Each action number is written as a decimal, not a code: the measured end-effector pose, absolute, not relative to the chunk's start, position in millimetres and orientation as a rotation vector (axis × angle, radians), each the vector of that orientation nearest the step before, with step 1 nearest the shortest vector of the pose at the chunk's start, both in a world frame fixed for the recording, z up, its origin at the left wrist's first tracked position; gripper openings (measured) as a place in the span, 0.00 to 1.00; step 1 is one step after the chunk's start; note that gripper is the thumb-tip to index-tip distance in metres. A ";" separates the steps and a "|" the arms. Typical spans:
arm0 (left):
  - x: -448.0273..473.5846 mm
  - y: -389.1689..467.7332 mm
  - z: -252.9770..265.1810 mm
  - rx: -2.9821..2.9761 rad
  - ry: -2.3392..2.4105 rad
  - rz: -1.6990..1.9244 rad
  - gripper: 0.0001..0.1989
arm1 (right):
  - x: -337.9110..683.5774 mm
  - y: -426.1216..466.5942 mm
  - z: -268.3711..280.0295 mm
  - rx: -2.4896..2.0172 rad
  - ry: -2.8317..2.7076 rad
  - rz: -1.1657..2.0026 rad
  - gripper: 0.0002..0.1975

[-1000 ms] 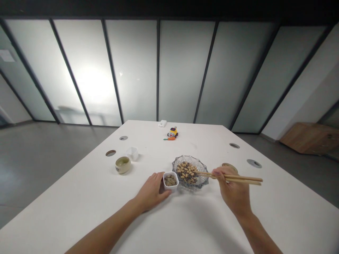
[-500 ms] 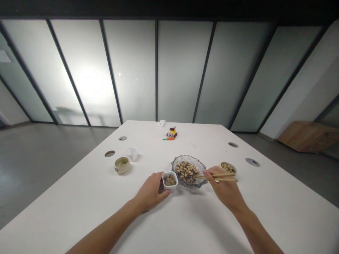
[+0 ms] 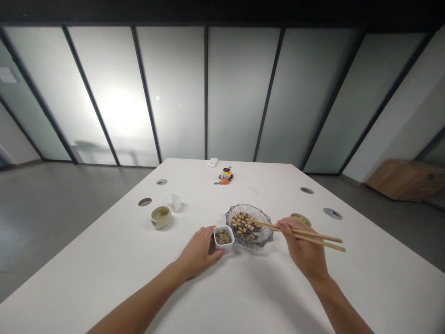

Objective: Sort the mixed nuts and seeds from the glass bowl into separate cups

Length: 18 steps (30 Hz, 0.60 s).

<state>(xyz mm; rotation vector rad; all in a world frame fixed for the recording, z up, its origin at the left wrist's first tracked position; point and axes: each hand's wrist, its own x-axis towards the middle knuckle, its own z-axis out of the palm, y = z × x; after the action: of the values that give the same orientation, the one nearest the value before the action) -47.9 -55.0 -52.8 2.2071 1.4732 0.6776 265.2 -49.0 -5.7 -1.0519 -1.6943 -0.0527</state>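
Note:
My left hand (image 3: 199,254) is curled around the side of a small white square cup (image 3: 224,249) that holds striped seeds (image 3: 223,237). The cup stands against the left front of a faceted glass bowl (image 3: 256,211). Pale shelled-looking nuts, like pistachios (image 3: 242,224), lie in the bowl with darker seeds. Wooden chopsticks (image 3: 321,238) are gripped in my right hand (image 3: 306,253), to the right of the bowl. Their tips reach over the nuts; I cannot tell whether they pinch one. Behind my right hand, a small greenish bowl (image 3: 301,216) is mostly hidden.
On the left stand a greenish ceramic bowl (image 3: 160,221) and a translucent white cup (image 3: 173,202). Farther back are a yellow toy vehicle (image 3: 226,174), a toy carrot (image 3: 224,183) and a white device (image 3: 212,162). Round cable holes (image 3: 333,213) mark both sides of the white table (image 3: 121,278).
My right hand has shifted right and a little down. The chopsticks now slant more, with their tips higher in the bowl and more of their back ends showing. My left hand stays on the cup.

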 end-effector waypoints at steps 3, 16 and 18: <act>-47.5 -55.5 -51.8 2.205 1.477 0.676 0.23 | 255.3 -57.0 -3.2 -0.960 -1.577 -0.012 0.15; -48.6 -54.2 -55.2 2.222 1.478 0.660 0.24 | 260.0 -51.0 1.3 -1.074 -1.691 -0.024 0.25; -49.0 -53.5 -56.6 2.223 1.481 0.666 0.23 | 261.9 -46.4 -1.5 -1.095 -1.750 -0.005 0.27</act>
<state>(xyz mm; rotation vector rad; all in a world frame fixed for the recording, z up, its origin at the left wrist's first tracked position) -49.0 -53.5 -56.6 2.2231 1.4807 0.6664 261.9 -46.4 -1.5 -1.0945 -1.7501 -0.0051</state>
